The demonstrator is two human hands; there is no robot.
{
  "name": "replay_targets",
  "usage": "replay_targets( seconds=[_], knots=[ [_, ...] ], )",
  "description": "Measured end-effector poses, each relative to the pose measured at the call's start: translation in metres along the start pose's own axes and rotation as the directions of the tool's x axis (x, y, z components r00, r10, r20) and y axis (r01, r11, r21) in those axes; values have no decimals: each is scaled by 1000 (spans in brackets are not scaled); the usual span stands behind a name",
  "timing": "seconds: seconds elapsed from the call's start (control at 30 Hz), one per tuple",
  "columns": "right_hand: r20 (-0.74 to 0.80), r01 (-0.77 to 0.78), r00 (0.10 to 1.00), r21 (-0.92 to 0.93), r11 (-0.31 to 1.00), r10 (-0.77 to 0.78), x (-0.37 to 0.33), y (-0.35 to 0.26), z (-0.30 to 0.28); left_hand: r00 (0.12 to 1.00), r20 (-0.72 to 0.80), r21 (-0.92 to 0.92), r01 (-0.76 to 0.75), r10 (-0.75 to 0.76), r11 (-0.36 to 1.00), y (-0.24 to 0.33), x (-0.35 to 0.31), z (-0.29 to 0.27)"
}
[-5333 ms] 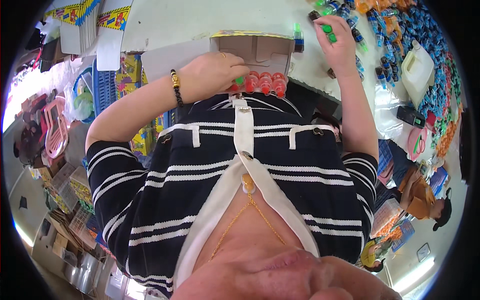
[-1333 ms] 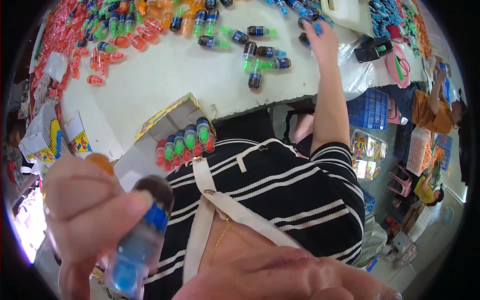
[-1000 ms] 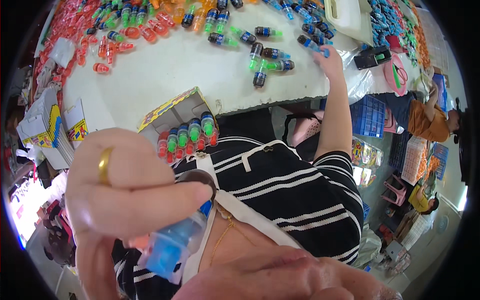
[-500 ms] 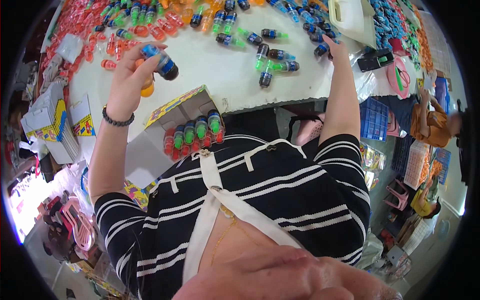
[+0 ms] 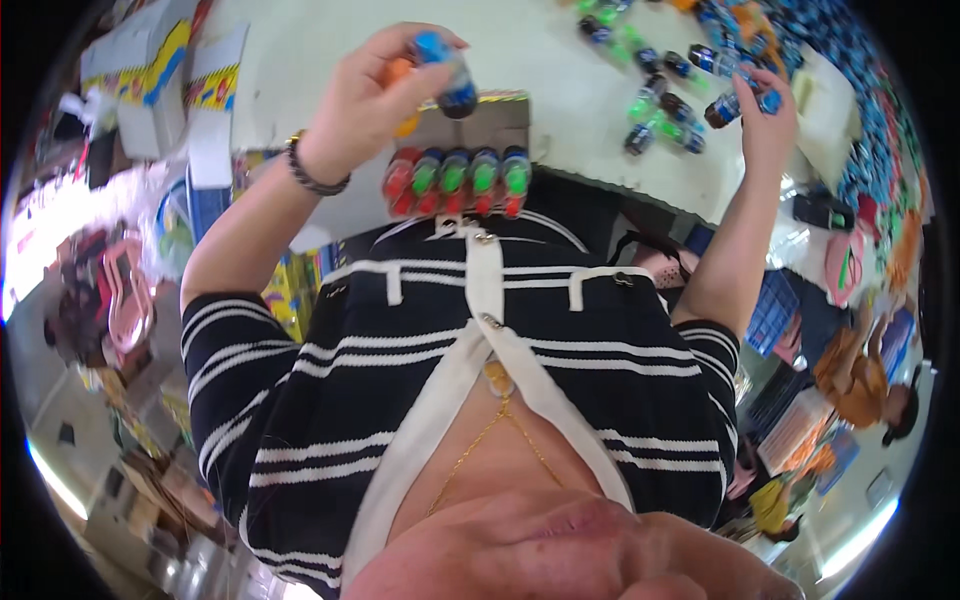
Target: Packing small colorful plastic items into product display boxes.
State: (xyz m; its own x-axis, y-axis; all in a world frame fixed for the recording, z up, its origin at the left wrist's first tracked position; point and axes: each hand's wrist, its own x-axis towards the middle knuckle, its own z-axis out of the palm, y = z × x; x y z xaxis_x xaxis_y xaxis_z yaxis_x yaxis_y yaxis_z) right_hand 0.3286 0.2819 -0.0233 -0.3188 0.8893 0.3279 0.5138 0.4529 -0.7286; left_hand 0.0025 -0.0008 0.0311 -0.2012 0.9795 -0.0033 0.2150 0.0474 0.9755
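Observation:
My left hand (image 5: 370,105) is closed around a small bottle (image 5: 456,82) with a blue cap and a dark body, tilted with its cap up. An orange bottle (image 5: 408,122) shows behind its fingers in the same grip. Just below this hand, close against my body, is an open cardboard box (image 5: 487,122). Small bottles (image 5: 453,172) stand in it in rows, green ones behind red ones, with a red one at the left end. Over at the right, my right hand (image 5: 772,112) pinches another dark bottle (image 5: 722,108) with a blue cap, just above the white tabletop.
Loose green-and-dark bottles (image 5: 660,118) lie on the white table (image 5: 300,90). Blue bottles (image 5: 868,130) heap at the far right beside a pale tray (image 5: 828,112). Folded cartons (image 5: 140,65) stand at the left. Other people (image 5: 850,385) are at the right, beyond blue crates (image 5: 772,312).
My right hand has drawn back from the heap with a blue-capped bottle. My left hand, still holding its bottles, is now over the box. The whole view has turned.

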Motion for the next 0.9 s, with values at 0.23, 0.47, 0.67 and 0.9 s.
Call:
replay_targets(
  seconds=[0.23, 0.47, 0.67, 0.9],
  knots=[
    [527, 728, 250, 451, 516, -813, -81, -143, 99, 825, 475, 631, -562, 307, 535, -50, -38, 3],
    [381, 443, 384, 723, 530, -841, -120, -113, 165, 909, 415, 714, -291, -49, 637, -43, -58, 5],
    [393, 437, 440, 692, 575, -808, -120, -103, 152, 928, 371, 654, -252, -12, 713, -53, -51, 16],
    [488, 525, 485, 502, 687, -726, -127, -107, 136, 817, 487, 649, -103, -308, 753, -25, -28, 10]
  ],
)
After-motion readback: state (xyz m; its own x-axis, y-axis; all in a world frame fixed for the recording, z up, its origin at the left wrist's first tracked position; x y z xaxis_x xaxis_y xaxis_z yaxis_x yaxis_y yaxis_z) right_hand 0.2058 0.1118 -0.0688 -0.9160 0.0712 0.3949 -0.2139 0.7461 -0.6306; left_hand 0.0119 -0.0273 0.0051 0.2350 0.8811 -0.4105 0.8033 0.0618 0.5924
